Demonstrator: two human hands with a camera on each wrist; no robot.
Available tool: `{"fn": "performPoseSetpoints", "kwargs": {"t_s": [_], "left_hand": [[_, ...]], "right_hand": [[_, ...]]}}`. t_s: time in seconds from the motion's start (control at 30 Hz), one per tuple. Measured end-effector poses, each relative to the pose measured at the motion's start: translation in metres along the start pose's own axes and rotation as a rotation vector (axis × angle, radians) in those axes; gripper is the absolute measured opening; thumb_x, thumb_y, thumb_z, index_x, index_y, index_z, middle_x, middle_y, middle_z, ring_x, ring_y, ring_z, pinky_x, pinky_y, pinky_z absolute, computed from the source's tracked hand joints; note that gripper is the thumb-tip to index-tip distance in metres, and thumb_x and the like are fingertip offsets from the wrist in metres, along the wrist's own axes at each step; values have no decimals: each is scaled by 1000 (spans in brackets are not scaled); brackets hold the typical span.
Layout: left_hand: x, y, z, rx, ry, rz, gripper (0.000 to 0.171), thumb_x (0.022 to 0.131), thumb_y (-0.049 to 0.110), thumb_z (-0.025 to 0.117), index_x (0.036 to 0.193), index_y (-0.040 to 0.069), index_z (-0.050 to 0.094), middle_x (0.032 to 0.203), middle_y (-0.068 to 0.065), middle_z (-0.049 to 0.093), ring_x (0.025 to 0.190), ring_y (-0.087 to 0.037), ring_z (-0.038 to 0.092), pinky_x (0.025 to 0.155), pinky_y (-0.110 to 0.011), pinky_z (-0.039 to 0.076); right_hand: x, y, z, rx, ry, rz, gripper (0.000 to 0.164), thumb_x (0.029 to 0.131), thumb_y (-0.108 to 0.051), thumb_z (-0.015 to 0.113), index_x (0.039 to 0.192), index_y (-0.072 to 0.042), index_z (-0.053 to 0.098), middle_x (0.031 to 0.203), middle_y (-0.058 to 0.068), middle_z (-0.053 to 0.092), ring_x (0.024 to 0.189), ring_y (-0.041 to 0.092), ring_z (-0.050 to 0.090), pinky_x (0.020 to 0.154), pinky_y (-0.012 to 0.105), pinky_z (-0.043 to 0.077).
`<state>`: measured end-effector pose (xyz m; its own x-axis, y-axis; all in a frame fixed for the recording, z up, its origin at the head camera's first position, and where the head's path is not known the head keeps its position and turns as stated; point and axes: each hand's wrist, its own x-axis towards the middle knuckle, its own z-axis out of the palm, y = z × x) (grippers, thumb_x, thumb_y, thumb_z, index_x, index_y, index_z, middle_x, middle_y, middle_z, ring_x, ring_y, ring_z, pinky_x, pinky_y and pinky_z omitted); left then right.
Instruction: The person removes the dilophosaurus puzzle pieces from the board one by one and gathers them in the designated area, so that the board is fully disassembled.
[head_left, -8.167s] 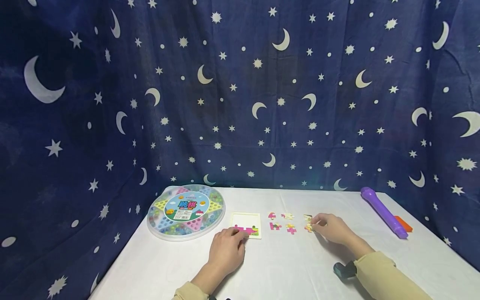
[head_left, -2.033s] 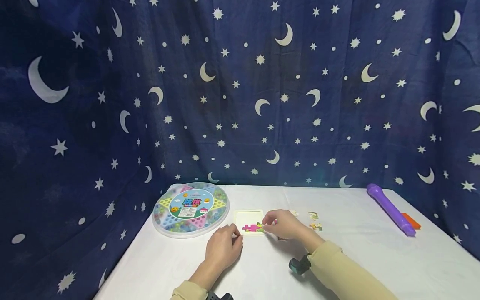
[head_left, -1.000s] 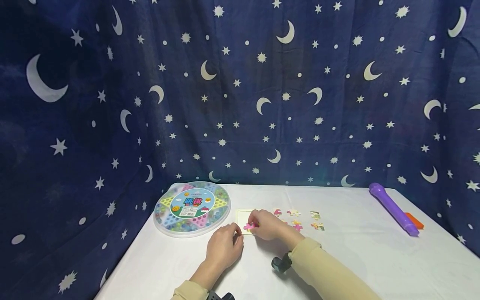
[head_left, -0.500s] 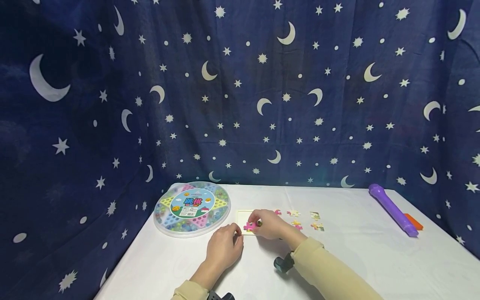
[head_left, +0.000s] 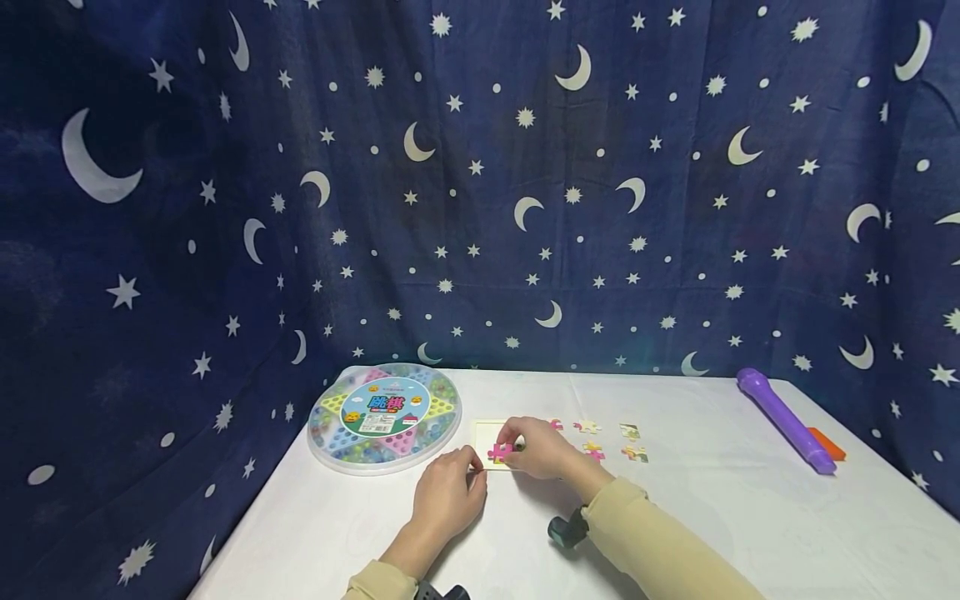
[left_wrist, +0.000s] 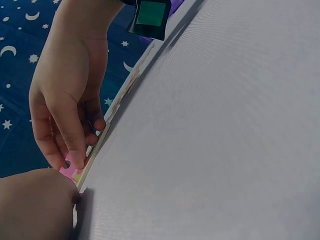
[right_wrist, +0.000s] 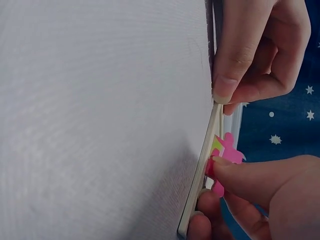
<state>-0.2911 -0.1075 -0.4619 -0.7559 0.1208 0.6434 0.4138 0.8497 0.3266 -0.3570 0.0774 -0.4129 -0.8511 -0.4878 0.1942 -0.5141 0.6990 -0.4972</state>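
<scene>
In the head view my left hand (head_left: 447, 492) rests on the table at the near left corner of a shallow cream puzzle tray (head_left: 484, 435). The right wrist view shows its thumb and fingers gripping that corner. My right hand (head_left: 542, 448) is over the tray's near part, pinching a bright pink jigsaw piece (head_left: 498, 452) between thumb and fingers. Pink and yellow-green show in that piece (right_wrist: 231, 150) close above the tray rim, and a red patch sits under the thumb. The right hand covers the tray's right side.
Loose jigsaw pieces lie to the right of the tray, among them a pink and yellow one (head_left: 593, 450) and a green-brown one (head_left: 630, 431). A round Chinese checkers set (head_left: 384, 419) lies at the left. A purple microphone-shaped toy (head_left: 786, 422) and an orange block (head_left: 827, 443) sit far right.
My right hand has gone from the loose pieces on the right to the tray, then further left over it, staying there this last second. My left hand slid slightly toward the tray's near left corner.
</scene>
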Motion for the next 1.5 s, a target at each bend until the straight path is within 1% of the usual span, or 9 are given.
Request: {"fn": "performPoseSetpoints", "kwargs": {"t_s": [0.33, 0.5, 0.6, 0.73, 0.87, 0.97, 1.07, 1.17, 1.5], "left_hand": [[1, -1, 1, -5, -4, -1, 14, 81, 15, 78, 84, 18, 64, 67, 8, 56, 66, -11, 53, 62, -36, 47], [0, -6, -3, -23, -62, 4, 11, 85, 19, 76, 89, 18, 65, 69, 11, 54, 67, -8, 50, 61, -34, 46], [-2, -12, -6, -59, -126, 13, 10, 87, 22, 75, 94, 20, 67, 78, 9, 62, 72, -10, 55, 64, -35, 49], [-5, -21, -13, -103, -214, 36, 16, 91, 28, 74, 106, 22, 73, 108, -1, 74, 103, -24, 69, 86, -47, 55], [-6, -27, -19, -111, -307, 98, 31, 96, 36, 68, 123, 22, 74, 135, -9, 66, 129, -35, 58, 107, -55, 43], [-7, -26, -22, -91, -379, 136, 45, 100, 49, 59, 134, 22, 69, 144, -12, 59, 137, -38, 50, 113, -57, 35], [-11, -25, -24, -50, -437, 137, 58, 100, 62, 49, 143, 25, 63, 151, -12, 52, 142, -38, 43, 116, -59, 29], [-13, -24, -24, -22, -461, 130, 64, 100, 67, 44, 147, 27, 58, 154, -11, 49, 145, -37, 40, 117, -59, 26], [-13, -21, -24, -15, -463, 116, 64, 100, 67, 43, 148, 26, 57, 156, -11, 47, 146, -36, 38, 118, -58, 24]], "right_hand": [[-1, 1, 0, 94, -2, 27, 16, 86, -8, 81, 90, -18, 68, 81, -7, 62, 77, 14, 55, 70, 35, 45], [-4, 7, -4, 136, 24, 21, 12, 87, -14, 80, 89, -20, 70, 81, -10, 63, 75, 11, 56, 67, 32, 45], [-11, 13, -9, 155, 23, 33, 11, 89, -17, 80, 90, -20, 70, 82, -10, 64, 74, 11, 58, 65, 31, 46], [-23, 23, -18, 174, 12, 47, 9, 91, -19, 79, 94, -20, 71, 86, -9, 64, 74, 13, 59, 63, 32, 49], [-34, 38, -34, 193, 25, 62, 9, 92, -23, 78, 97, -18, 72, 91, -7, 66, 76, 14, 61, 67, 35, 51], [-42, 51, -50, 197, 51, 96, 10, 92, -24, 77, 97, -17, 72, 93, -5, 67, 78, 14, 63, 71, 35, 52], [-51, 61, -61, 204, 66, 128, 9, 93, -24, 75, 97, -16, 72, 93, -3, 67, 77, 16, 64, 69, 34, 52], [-59, 71, -69, 223, 60, 141, 11, 94, -24, 74, 97, -14, 72, 88, 0, 67, 73, 19, 64, 63, 35, 51], [-79, 89, -77, 254, 7, 183, 12, 96, -23, 72, 98, -12, 71, 73, 7, 66, 63, 24, 63, 53, 33, 48]]}}
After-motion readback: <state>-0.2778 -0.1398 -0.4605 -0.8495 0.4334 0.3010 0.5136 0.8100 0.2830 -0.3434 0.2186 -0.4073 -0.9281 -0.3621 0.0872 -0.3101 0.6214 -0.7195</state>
